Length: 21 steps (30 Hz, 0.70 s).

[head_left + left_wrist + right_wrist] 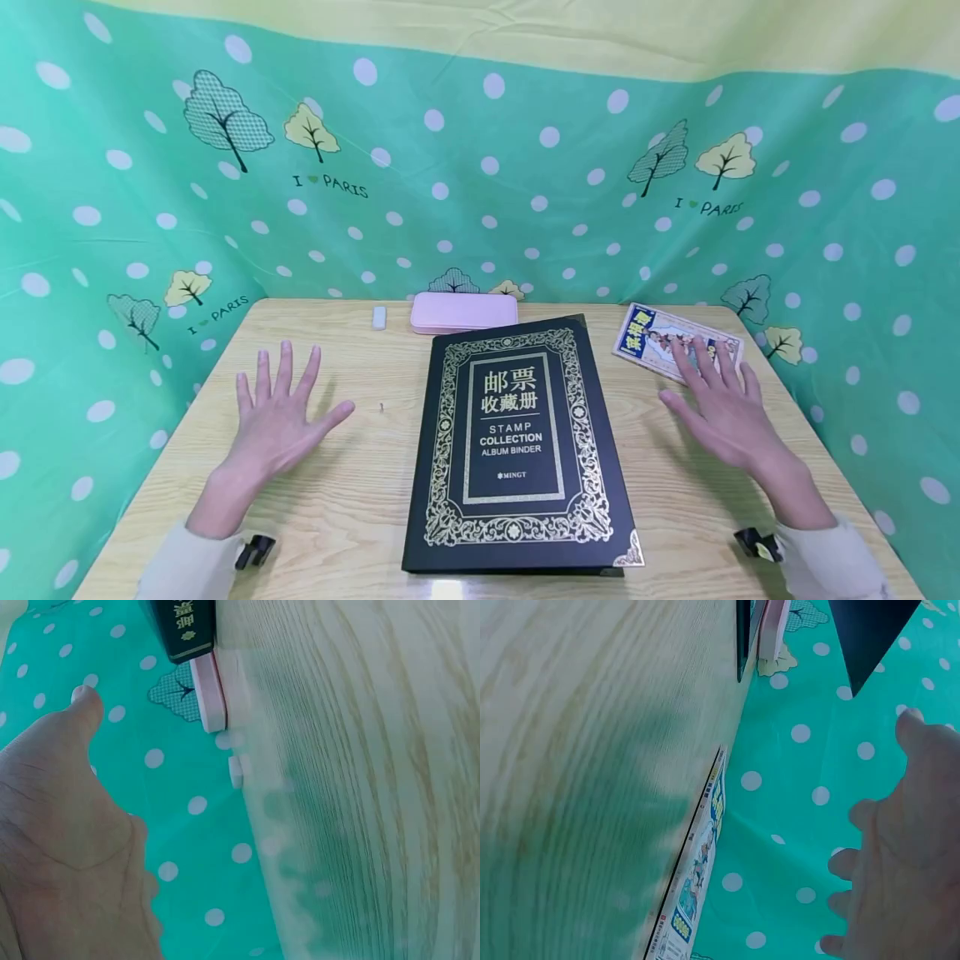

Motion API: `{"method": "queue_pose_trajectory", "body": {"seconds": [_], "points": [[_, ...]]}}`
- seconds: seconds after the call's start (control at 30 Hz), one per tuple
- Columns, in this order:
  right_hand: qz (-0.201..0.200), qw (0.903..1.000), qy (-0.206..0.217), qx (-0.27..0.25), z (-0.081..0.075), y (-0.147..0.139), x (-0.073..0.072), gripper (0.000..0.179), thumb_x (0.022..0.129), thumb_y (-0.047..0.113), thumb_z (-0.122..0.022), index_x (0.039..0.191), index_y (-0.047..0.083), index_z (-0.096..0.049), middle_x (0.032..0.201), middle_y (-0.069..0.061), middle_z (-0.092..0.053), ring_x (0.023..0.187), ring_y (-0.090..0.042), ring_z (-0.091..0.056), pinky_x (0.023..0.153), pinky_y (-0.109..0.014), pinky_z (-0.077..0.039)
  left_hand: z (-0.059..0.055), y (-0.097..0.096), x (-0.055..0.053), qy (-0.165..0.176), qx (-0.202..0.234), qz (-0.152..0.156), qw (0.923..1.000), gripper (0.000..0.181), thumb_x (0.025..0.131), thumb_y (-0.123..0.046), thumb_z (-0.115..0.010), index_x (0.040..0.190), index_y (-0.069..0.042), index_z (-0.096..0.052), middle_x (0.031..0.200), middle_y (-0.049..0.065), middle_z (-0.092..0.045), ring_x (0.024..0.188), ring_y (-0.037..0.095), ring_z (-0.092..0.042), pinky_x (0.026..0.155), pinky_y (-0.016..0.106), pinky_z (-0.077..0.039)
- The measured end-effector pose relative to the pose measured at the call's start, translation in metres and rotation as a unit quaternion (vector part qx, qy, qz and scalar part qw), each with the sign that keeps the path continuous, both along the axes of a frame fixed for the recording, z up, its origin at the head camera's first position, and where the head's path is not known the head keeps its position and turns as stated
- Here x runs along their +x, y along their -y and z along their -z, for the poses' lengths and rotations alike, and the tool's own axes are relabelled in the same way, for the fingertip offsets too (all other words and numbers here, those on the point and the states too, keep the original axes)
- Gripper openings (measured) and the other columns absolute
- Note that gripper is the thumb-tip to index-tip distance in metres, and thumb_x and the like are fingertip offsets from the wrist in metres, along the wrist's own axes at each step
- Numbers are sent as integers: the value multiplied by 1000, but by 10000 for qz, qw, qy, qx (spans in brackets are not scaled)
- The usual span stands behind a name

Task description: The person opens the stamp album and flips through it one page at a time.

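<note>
A thick black stamp album (517, 450) with silver ornament and gold lettering lies closed in the middle of the table, cover up. To its left my left hand (277, 425) hovers with fingers spread, touching nothing. My right hand (723, 417) is likewise spread, right of the album and partly in front of a thin illustrated booklet (652, 337) in the head view. The left wrist view shows the left palm (67, 832) and thumb; in the right wrist view the right hand (907, 847) is apart from the booklet (697, 870).
A pink case (465, 312) sits at the table's back edge, behind the album. Left of it lies a small white block (379, 317), perhaps an eraser. A tiny dark speck (381, 407) is on the wooden table (352, 500). Green dotted cloth (487, 200) hangs behind and at both sides.
</note>
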State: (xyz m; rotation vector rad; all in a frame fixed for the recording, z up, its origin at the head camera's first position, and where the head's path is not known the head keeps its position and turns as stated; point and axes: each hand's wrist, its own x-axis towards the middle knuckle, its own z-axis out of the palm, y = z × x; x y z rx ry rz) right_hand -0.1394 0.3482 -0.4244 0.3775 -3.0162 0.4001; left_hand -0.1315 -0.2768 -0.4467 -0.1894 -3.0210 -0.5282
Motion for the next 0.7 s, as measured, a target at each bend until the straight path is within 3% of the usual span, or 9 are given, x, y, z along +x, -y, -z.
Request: {"method": "queue_pose_trajectory", "body": {"seconds": [0.13,0.3,0.5,0.7], "points": [[-44,9998,-180,-116,1,0,1,77,119,46,-39,180,19,0,183,-22,4,167,-55,10,127,-77,13,-1,-2,2,7,-19,-19,10000,105,106,-72,-53,180,-13,-8,180,33,9,163,59,22,123,81,18],[-152,9983,-413,-393,3,5,4,74,120,40,-41,180,18,-2,184,-22,-4,167,-56,-4,129,-76,9,-2,-9,6,-11,52,-32,10000,102,108,-70,-52,179,-12,-8,180,33,11,162,60,23,123,81,18],[-424,9904,-686,-1119,4,16,10,70,120,30,-44,180,17,-10,181,-25,-21,163,-56,-23,132,-72,1,-8,-25,15,150,348,103,9992,96,112,-62,-52,179,-12,-4,180,31,13,162,57,26,123,79,20],[-620,9756,-335,-2081,8,36,21,68,120,23,-45,180,22,-15,175,-31,-32,155,-65,-31,129,-76,-10,-16,-52,33,231,684,337,9968,94,113,-55,-55,179,-12,-4,181,29,12,163,58,22,127,71,20]]}}
